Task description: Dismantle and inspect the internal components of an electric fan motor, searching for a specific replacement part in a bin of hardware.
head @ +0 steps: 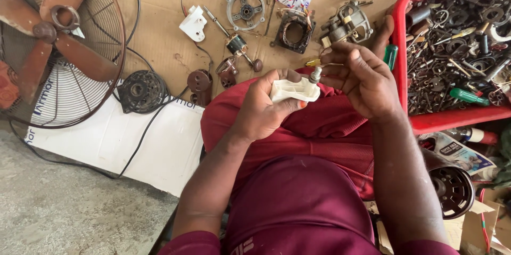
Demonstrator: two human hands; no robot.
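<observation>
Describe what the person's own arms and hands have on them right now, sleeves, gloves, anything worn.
Both forearms are bare, and neither the left hand nor the right hand wears a glove. No watch, ring or strap shows. Short maroon sleeves of a maroon shirt end above the elbows.

A single head-worn camera looks steeply down from close above the person's lap, facing forward over the cardboard sheet (170, 47) on the floor. The fan (58, 36) fills the upper left corner, the red tray (400, 74) the right edge. No second view exists.
</observation>
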